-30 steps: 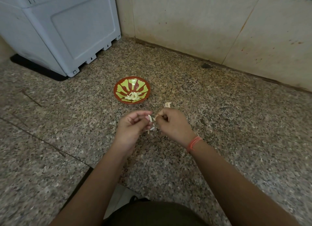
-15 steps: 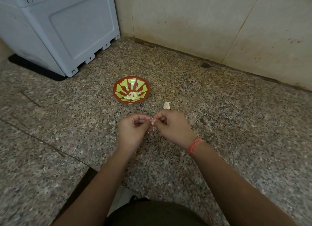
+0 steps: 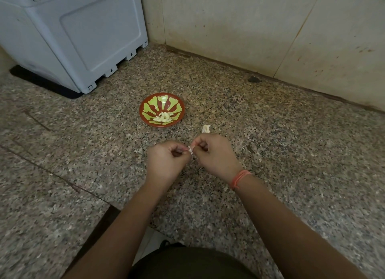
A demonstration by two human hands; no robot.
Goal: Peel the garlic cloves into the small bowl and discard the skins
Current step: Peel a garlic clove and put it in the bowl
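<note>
Head view, looking down at a speckled granite floor (image 3: 291, 153). Both forearms reached forward from the bottom of the frame, and the hands met just in front of the body.

Left hand (image 3: 166, 160): fingers curled inward, with thumb and forefinger tip closed on one end of a small pale garlic clove (image 3: 190, 150).

Right hand (image 3: 214, 155): fingers likewise curled, with thumb and forefinger pinching the other side of the same clove. An orange thread band (image 3: 239, 177) sat on that wrist.

The clove sat between the two sets of fingertips, held above the floor. Only a whitish sliver showed in the gap, and most of it was hidden by the fingers. Could not tell how much skin was on it.

The small bowl (image 3: 143, 106), red with yellow-green rays, stood on the floor beyond the hands, slightly to their left and apart from them. A little heap of peeled cloves (image 3: 163, 118) lay in its bottom, toward the near side.

A single pale piece (image 3: 206, 128) lay on the floor just beyond the right hand's knuckles, to the right of the bowl. It was too small to tell skin from clove.

A light grey appliance (image 3: 83, 39) stood at upper left on a dark mat (image 3: 41, 83). A beige tiled wall (image 3: 229, 24) ran along the back.
</note>
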